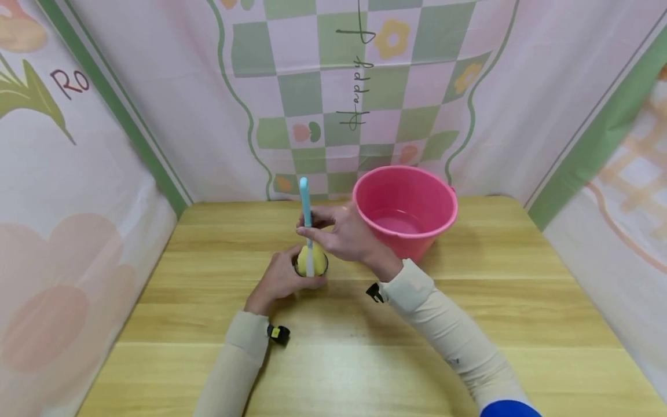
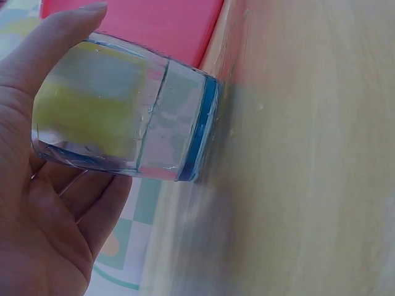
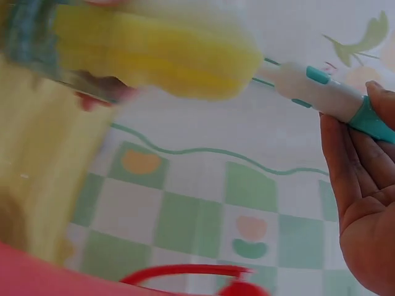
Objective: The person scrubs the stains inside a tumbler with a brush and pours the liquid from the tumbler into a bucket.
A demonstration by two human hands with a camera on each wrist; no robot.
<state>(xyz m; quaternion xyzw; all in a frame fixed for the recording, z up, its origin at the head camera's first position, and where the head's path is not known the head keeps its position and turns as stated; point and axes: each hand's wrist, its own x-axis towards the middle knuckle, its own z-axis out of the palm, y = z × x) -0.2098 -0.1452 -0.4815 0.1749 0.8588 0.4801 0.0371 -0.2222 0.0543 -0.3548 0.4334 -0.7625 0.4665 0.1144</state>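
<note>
My left hand point(image 1: 281, 277) grips a clear drinking glass point(image 2: 176, 117) with a bluish base, thumb on one side and fingers on the other. The yellow sponge head point(image 3: 166, 52) of a cup brush sits partly inside the glass. Above it, my right hand point(image 1: 348, 233) pinches the brush's turquoise and white handle point(image 1: 305, 200) between thumb and fingers. In the head view the handle stands nearly upright over the glass mouth. In the left wrist view the glass base is close to the tabletop; whether it touches, I cannot tell.
A pink bucket point(image 1: 405, 236) stands on the wooden table point(image 1: 333, 359), just right of and behind my hands. A patterned curtain point(image 1: 344, 87) closes off the back, with more curtain at both sides. Black straps hang at both wrists.
</note>
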